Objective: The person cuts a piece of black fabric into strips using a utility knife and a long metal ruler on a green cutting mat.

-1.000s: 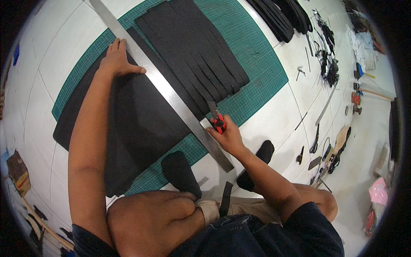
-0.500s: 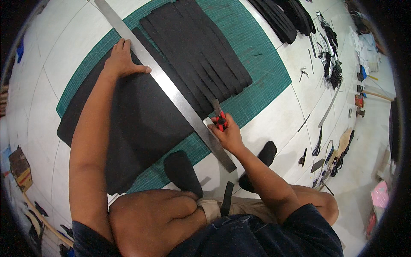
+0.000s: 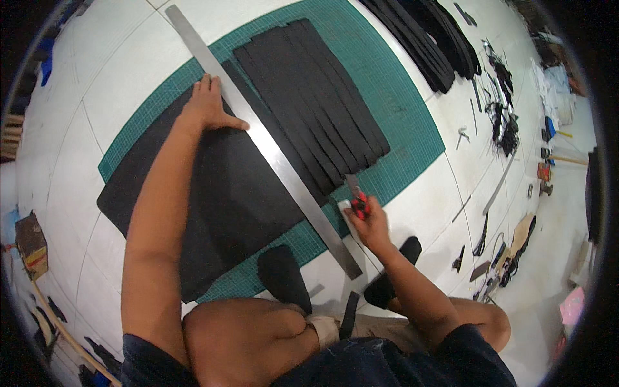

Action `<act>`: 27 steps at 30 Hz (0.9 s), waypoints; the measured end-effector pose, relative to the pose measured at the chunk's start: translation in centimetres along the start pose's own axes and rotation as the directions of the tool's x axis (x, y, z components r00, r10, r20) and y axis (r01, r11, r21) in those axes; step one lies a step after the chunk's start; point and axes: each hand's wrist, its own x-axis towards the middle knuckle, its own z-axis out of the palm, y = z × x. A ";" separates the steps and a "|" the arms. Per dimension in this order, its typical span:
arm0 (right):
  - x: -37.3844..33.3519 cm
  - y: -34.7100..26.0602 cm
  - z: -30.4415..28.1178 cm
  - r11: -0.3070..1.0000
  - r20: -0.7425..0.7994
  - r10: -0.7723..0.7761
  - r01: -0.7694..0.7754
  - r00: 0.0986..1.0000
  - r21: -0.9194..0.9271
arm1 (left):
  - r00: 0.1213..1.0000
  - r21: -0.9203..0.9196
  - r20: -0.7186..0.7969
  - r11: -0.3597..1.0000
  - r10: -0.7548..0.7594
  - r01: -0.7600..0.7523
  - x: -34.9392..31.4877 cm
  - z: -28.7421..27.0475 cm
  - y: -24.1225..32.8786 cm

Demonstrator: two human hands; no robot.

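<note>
A large black sheet (image 3: 222, 187) lies on a green cutting mat (image 3: 393, 109) on the white floor. My left hand (image 3: 207, 106) presses flat on the sheet, thumb against a long steel ruler (image 3: 258, 138) that runs diagonally across it. My right hand (image 3: 367, 222) grips a red-handled utility knife (image 3: 356, 197) right of the ruler's near end, its blade pointing up toward the near ends of several cut black strips (image 3: 316, 103), which lie side by side right of the ruler.
My knees and black-socked feet (image 3: 284, 277) sit at the mat's near edge. More black strips (image 3: 425, 45) are piled at the upper right. Small tools, a second metal ruler (image 3: 500, 184) and scraps lie along the right side. A small box (image 3: 32, 242) stands far left.
My right hand with the knife has slid nearer along the ruler, off the strips' ends toward the mat's edge. My left hand stays pressed on the sheet by the ruler.
</note>
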 end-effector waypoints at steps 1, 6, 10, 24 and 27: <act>0.3 -0.3 -1.5 0.999 -0.065 0.035 -0.035 0.997 -0.007 | 1.000 -0.027 0.021 1.000 0.004 -0.003 -0.2 -0.6 1.2; 5.7 -9.2 -2.3 0.996 -0.098 -0.083 0.086 0.992 0.018 | 0.998 -0.041 0.058 0.999 -0.016 0.018 0.2 -0.4 0.6; 13.4 -16.8 0.8 0.980 0.162 -0.195 0.200 0.967 -0.019 | 0.995 -0.061 0.092 0.997 -0.042 0.047 0.1 -0.9 1.4; 23.8 -27.5 6.9 0.874 0.235 -0.346 0.403 0.909 -0.273 | 0.995 -0.062 0.078 0.996 -0.057 0.062 0.1 -1.0 1.8; 24.2 -28.7 6.1 0.894 0.273 -0.312 0.379 0.910 -0.239 | 0.997 -0.051 0.060 0.998 -0.045 0.048 0.1 -1.3 1.9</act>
